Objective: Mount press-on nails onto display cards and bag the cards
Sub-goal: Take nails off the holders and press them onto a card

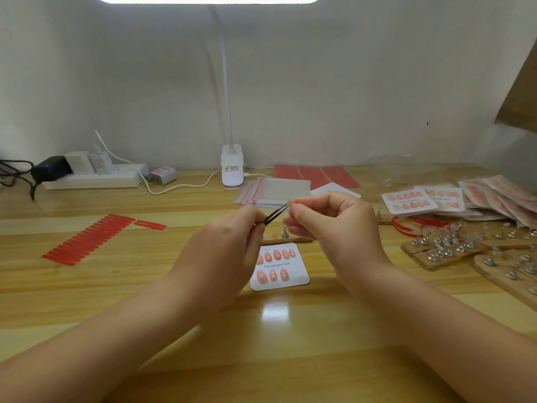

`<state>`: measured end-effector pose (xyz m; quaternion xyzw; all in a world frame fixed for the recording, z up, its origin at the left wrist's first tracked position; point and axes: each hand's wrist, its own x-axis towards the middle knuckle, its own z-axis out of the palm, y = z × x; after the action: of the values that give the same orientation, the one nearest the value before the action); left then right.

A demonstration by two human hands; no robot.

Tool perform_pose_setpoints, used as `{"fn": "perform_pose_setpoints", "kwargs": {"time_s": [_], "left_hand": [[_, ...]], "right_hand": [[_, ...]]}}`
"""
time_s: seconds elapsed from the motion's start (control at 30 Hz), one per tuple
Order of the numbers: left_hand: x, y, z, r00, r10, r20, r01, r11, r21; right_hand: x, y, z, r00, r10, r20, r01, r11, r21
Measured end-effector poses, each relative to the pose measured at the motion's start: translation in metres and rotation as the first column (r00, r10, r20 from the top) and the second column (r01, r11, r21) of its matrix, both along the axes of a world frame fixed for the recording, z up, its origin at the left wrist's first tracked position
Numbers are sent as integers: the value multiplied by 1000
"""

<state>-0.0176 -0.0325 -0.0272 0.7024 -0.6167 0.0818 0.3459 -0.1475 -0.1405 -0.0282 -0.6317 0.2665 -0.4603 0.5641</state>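
Wooden tabletop (122, 286) under a clamp lamp (232, 167), white wall behind; that's what I'm working over. My left hand (223, 251) is curled round a pair of tweezers (276, 214), tips angled up toward my right hand (328, 225), whose thumb and forefinger are pinched together at the tweezer tips. I judge there's a small nail or a sticky tab between them, but it's too small to tell which. Both hands hover above the table, apart from the card (279, 267) lying below, which carries eight pink nails with room left in its lower row.

Risks as I see them: the tiny piece could slip from the pinch and drop onto the wood grain, where it would be hard to find. If adhesive is involved, it could cling to my fingertip instead of the nail, or fold on itself. Squeezing the tweezers too hard could flick the piece away. Setting it down crooked would spoil the row's spacing. The stack of clear bags (270, 193) sits just behind my hands, and the wooden nail stands (444, 251) to the right; a careless sweep could scatter either.
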Motion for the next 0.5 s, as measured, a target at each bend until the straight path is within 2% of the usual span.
{"fn": "perform_pose_setpoints", "kwargs": {"time_s": [0.5], "left_hand": [[1,0,-1,999,18,41,-17,1000,-19]], "right_hand": [[0,1,1,1000,12,7,-12,999,32]]}}
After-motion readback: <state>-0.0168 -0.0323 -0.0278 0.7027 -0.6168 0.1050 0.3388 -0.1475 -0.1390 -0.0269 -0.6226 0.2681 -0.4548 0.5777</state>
